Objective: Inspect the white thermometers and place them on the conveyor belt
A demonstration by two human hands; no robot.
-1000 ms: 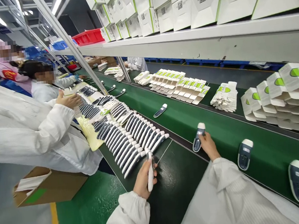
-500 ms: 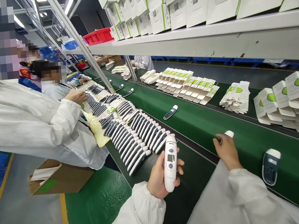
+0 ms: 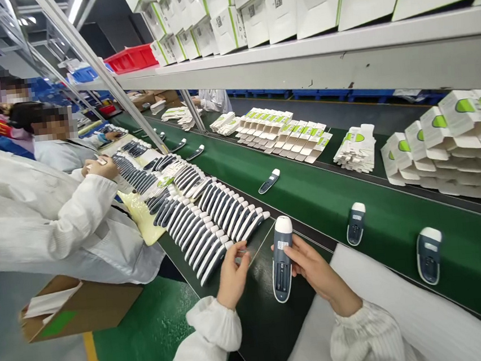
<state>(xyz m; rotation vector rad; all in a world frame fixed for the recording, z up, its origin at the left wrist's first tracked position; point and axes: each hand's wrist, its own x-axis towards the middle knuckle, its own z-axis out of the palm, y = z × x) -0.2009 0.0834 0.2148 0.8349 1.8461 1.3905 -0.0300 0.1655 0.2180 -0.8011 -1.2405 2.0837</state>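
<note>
My right hand point(image 3: 317, 267) grips a handheld thermometer point(image 3: 282, 258) with a white cap and dark blue back. Its back faces me, and the battery compartment is uncovered. To the left of it, my left hand point(image 3: 233, 272) has bent fingers, thumb and forefinger apart, with nothing visible between them. That hand is beside the near end of the rows of thermometers point(image 3: 203, 238) on the dark table. On the green belt to my right lie two more thermometers, one closer to the shelf point(image 3: 356, 224) and another nearer me point(image 3: 430, 257), backs up.
White boxes point(image 3: 317, 3) stand on the shelf point(image 3: 296, 50) above the belt point(image 3: 306, 202). Open cartons point(image 3: 444, 138) and a flat carton stack point(image 3: 355, 149) line its far side. A white foam sheet point(image 3: 363, 305) lies beside me. A co-worker's sleeve point(image 3: 73, 208) is at left.
The thermometer has passed from my left hand to my right, its back now facing me. My right hand has left the thermometer on the belt. The view has shifted slightly right.
</note>
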